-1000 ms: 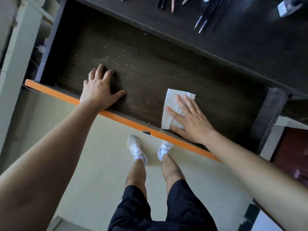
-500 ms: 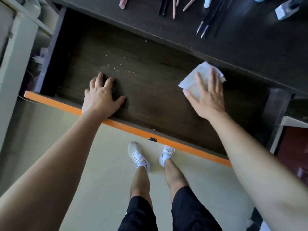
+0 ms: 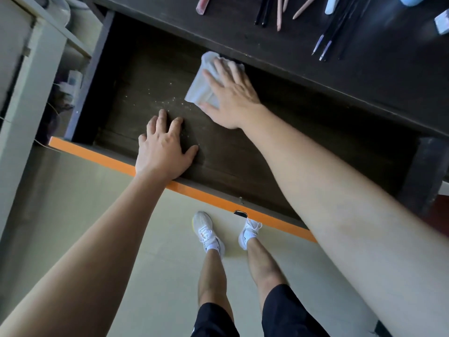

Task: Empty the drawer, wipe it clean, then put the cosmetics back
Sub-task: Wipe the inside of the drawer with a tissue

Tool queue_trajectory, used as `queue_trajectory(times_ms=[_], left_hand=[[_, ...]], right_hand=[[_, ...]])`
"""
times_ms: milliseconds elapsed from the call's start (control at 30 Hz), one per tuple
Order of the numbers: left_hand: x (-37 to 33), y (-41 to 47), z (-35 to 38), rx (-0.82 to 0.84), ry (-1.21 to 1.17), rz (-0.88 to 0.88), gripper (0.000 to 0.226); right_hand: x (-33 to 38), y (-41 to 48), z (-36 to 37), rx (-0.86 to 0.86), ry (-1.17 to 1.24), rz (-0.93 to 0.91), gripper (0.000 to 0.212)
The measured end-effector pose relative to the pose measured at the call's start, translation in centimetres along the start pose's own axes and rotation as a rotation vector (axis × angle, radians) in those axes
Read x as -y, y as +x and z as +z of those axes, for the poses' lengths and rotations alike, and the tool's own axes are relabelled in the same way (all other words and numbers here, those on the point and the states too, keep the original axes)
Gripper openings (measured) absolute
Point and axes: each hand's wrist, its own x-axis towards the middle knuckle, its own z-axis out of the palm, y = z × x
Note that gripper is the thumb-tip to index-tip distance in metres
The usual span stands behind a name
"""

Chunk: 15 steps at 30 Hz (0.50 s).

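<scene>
The dark wooden drawer (image 3: 315, 152) is pulled out, with an orange front edge (image 3: 102, 155) and nothing inside but my hands, a wipe and pale crumbs (image 3: 167, 100). My right hand (image 3: 230, 100) lies flat on a white wipe (image 3: 201, 90), pressing it to the drawer floor near the back, under the desk's edge. My left hand (image 3: 162, 149) rests palm down with fingers spread on the drawer floor at the front edge. Cosmetics lie on the dark desk top (image 3: 279, 47): pencils (image 3: 279, 13), dark brushes (image 3: 332, 32) and a pink tube (image 3: 202, 4).
A pale cabinet (image 3: 21, 98) stands to the left of the drawer, with clutter in the gap between them. A white-tipped object (image 3: 442, 23) and a light blue item (image 3: 413, 0) sit at the desk's top right. My legs and white shoes (image 3: 206, 232) stand on the pale floor below the drawer front.
My right hand swept the wipe from the drawer's front edge to the back, then leftward toward the middle. My left hand stayed planted at the front edge.
</scene>
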Motion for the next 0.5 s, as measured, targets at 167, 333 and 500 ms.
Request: queue_trajectory(times_ms=[167,333,500], left_hand=[[0.3,-0.1,-0.1,0.002,0.0,0.002,0.076],[0.2,-0.1,-0.2,0.008,0.004,0.011,0.075],[0.0,0.0,-0.2,0.004,0.007,0.011,0.074]], right_hand=[[0.2,-0.7,0.3,-0.006,0.049,0.009,0.086],[-4.8,-8.0,2.9,-0.037,0.04,0.147,0.085],[-5.2,-6.7,1.3,0.033,0.001,0.125,0.087]])
